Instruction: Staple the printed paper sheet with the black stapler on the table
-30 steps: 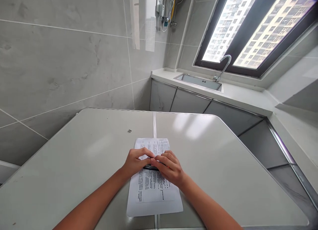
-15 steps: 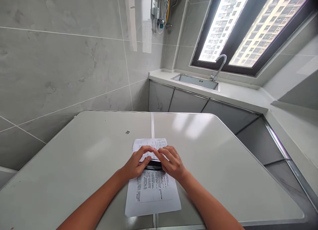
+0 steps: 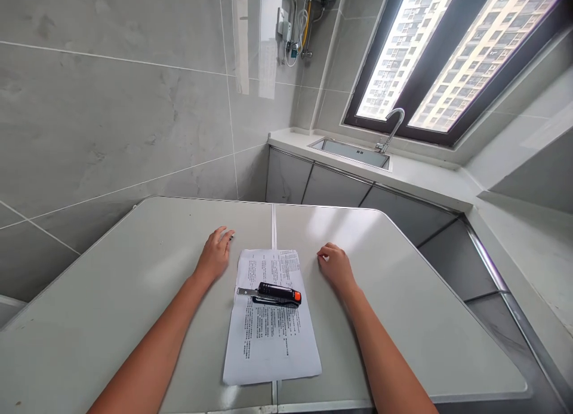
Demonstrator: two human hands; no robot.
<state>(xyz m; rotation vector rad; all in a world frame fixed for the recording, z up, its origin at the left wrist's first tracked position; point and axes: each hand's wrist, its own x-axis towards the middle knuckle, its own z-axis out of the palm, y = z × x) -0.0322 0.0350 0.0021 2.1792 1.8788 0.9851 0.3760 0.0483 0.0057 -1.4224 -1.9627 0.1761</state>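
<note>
A black stapler (image 3: 278,294) with an orange end lies across a printed sheet of paper (image 3: 273,366), apart from both hands. Its narrow metal part sticks out to the left. My left hand (image 3: 215,256) rests on the table left of the paper's top edge, its fingers bent but apart. At its fingertips is a small dark piece (image 3: 231,237) that looks like a strip of staples, mostly covered. To the right of the paper, my right hand (image 3: 336,266) lies with curled fingers, thumb and forefinger pinched together. Anything between them is too small to make out.
The pale table (image 3: 425,318) has a seam down its middle and cut-off far corners. Beyond it stands a counter with a sink (image 3: 351,151) and a tap (image 3: 394,127) under the window. Grey tiled wall (image 3: 111,116) rises on the left.
Both hands have let go of the stapler and moved apart. The left went to the small dark piece, the right to the table beside the paper. The stapler now lies with its metal part out.
</note>
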